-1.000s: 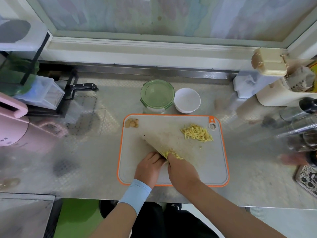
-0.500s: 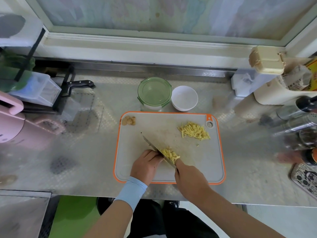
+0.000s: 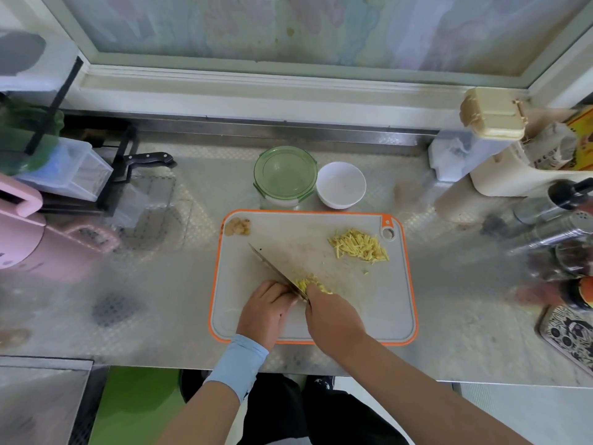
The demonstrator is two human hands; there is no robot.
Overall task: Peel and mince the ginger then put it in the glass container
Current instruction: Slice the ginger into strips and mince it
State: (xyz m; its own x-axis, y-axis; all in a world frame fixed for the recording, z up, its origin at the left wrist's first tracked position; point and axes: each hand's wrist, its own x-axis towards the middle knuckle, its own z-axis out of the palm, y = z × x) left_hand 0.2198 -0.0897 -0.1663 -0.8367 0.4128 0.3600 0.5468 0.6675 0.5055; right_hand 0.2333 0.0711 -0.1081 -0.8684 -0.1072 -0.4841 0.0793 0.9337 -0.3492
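The grey, orange-rimmed plastic cutting board [image 3: 369,309] lay under both hands. The lidded green glass container [image 3: 284,176] stood beyond them. The right hand [image 3: 333,319] gripped the steel knife [image 3: 276,271]; the curled left hand [image 3: 266,311] pinned yellow ginger slivers [image 3: 313,284]. Knuckles should guide the blade, fingertips tucked.

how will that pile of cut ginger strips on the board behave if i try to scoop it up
The ginger strips lie as a loose heap of thin separate sticks, so they would likely scatter rather than lift together. They look light and probably moist, so some may cling to the cutting board.
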